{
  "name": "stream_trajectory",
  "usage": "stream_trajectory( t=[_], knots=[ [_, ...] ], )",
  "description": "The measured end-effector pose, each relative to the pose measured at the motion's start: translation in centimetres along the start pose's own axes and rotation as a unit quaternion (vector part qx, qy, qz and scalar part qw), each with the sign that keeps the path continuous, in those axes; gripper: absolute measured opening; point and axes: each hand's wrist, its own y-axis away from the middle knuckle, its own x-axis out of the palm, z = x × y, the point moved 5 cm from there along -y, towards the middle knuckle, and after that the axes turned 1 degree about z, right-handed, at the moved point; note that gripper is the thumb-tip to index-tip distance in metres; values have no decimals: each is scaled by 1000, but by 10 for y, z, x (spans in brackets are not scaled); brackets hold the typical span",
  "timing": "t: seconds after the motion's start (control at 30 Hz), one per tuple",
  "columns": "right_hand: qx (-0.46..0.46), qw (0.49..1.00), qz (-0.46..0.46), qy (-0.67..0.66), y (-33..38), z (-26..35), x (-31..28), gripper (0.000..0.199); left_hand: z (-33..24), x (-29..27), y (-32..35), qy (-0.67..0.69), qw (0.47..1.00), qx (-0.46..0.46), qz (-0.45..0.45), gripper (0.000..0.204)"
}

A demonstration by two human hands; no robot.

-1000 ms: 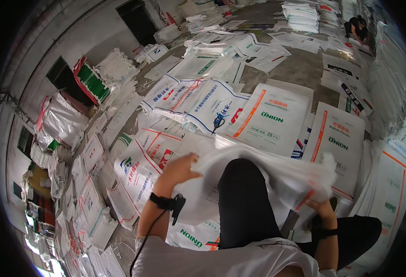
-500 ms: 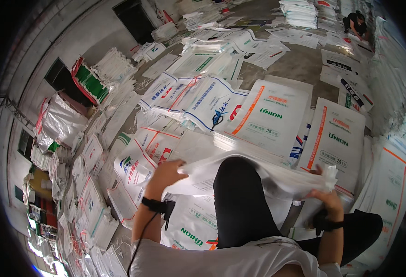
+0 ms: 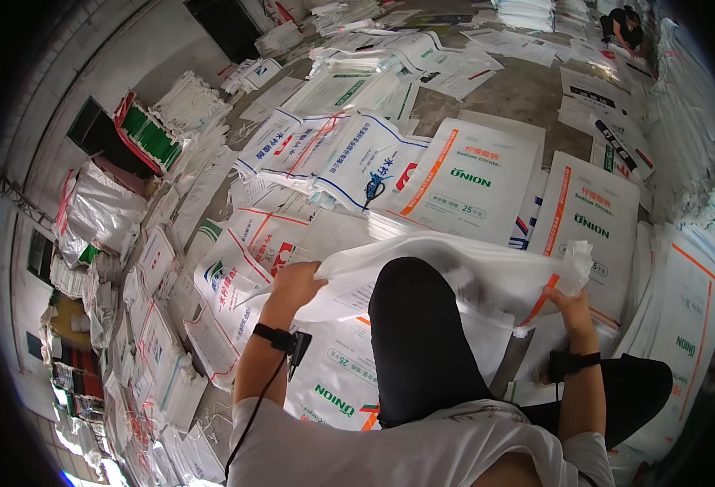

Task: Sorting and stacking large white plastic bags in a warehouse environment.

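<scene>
A white woven sack point(image 3: 438, 250) stretches crosswise in front of my raised knee. My left hand point(image 3: 295, 286) is closed on its left end. At the other end, my right hand point(image 3: 568, 305) pinches the sack below a crumpled, translucent edge. Just beyond lies a stack of flat white sacks point(image 3: 471, 174) with an orange stripe and green print. A similar stack point(image 3: 586, 219) is to its right. Under my knee, on the left side, is another printed sack point(image 3: 337, 377). Blue-handled scissors point(image 3: 376, 187) rest on blue-edged sacks point(image 3: 357, 154).
Red-edged sacks point(image 3: 239, 276) lie left of my left hand. Tall piles of sacks point(image 3: 686, 138) line the right side. Bundled sacks point(image 3: 101, 207) stand along the left wall. A person point(image 3: 624, 31) crouches at the far right.
The sack has lifted slightly and bellied out between my hands. My right hand has risen a little and now grips its end. The view has shifted a little.
</scene>
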Motion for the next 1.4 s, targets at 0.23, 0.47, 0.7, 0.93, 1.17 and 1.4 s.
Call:
stream_trajectory(
  t=[0.23, 0.47, 0.7, 0.93, 1.17, 1.4],
  knots=[
    [-29, 994, -106, -27, 0, 30, -47, 43, -10, -86, 21, 173, 978, 54, -104, 35],
    [-8, 996, -79, -33, -5, -2, -35, 52, 7, -15, 6, 170, 984, 49, -17, 34],
    [-34, 996, -69, -48, 4, 5, -33, 57, -1, -16, 22, 240, 960, 86, -116, 20],
    [-21, 995, -83, -50, 4, -8, -43, 54, -27, -30, 41, 109, 951, 178, -228, 15],
    [-16, 994, -100, -45, 2, -9, -41, 51, -54, -17, 56, -8, 944, 179, -277, 13],
    [-27, 994, -82, -61, -1, -16, -43, 53, -17, -2, 47, 182, 983, 19, -13, 30]
  ],
)
